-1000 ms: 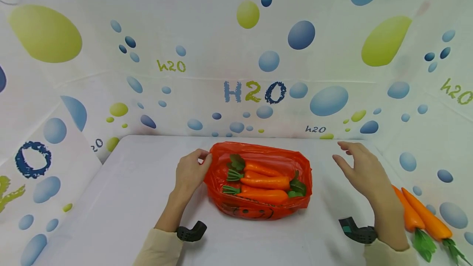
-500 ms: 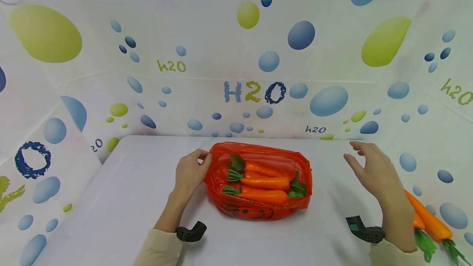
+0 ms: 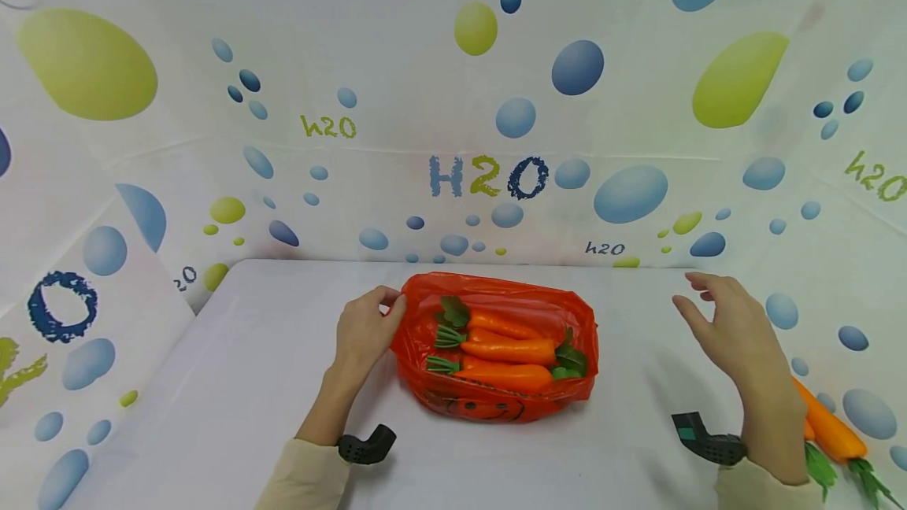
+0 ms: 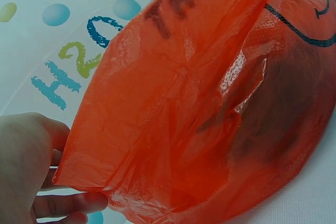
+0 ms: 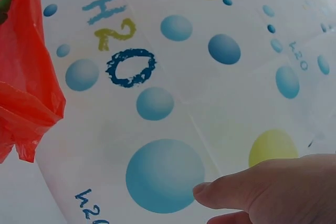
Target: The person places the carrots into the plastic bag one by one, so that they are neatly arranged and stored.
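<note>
A red plastic bag (image 3: 496,283) with a smiley face printed on its front lies open-mouthed in the middle of the table in the head view. Several orange carrots (image 3: 510,349) with green tops rest inside it. My left hand (image 3: 364,329) pinches the bag's left edge; the left wrist view shows this hand (image 4: 26,161) with its fingers at the edge of the stretched red plastic (image 4: 152,108). Off to the right, my right hand (image 3: 737,329) hovers apart from the bag, fingers loosely bent with nothing in them. Its thumb (image 5: 220,195) shows in the right wrist view.
Two more carrots (image 3: 836,427) lie at the right side, partly hidden behind my right forearm. The white table (image 3: 234,384) ends at a patterned backdrop (image 3: 397,203) with blue and green spots. A black camera mount (image 3: 708,443) sits on each wrist.
My right hand has drifted to the right, away from the bag, and its forearm now covers more of the two carrots there. My left hand and the bag stay put.
</note>
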`<state>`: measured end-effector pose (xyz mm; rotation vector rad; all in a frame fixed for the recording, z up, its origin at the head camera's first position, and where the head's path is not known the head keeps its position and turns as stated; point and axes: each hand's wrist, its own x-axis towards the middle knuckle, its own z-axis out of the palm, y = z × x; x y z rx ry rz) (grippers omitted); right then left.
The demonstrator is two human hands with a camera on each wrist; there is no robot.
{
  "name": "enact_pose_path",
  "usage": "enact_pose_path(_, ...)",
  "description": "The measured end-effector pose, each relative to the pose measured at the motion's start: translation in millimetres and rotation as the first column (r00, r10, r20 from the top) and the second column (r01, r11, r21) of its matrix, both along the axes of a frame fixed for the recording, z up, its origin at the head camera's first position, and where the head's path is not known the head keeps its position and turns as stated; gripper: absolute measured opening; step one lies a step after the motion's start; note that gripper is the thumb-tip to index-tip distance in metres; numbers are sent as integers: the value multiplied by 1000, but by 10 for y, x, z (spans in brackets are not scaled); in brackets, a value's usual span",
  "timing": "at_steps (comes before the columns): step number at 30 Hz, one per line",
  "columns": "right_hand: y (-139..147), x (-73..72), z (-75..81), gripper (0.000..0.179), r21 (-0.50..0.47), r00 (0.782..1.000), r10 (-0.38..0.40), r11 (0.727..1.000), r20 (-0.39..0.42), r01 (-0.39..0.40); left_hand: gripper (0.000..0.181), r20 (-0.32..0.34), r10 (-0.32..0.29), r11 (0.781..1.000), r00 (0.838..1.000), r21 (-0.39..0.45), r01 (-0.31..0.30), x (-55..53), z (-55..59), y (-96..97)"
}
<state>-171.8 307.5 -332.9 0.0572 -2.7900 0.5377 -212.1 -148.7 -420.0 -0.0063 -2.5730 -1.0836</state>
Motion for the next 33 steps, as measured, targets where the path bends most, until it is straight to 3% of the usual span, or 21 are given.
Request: enact_pose_path(33,65,-7,9,53,5,998,-3,1000,55,3,25,9,-11,1000,1000,5,11,0,-6,11)
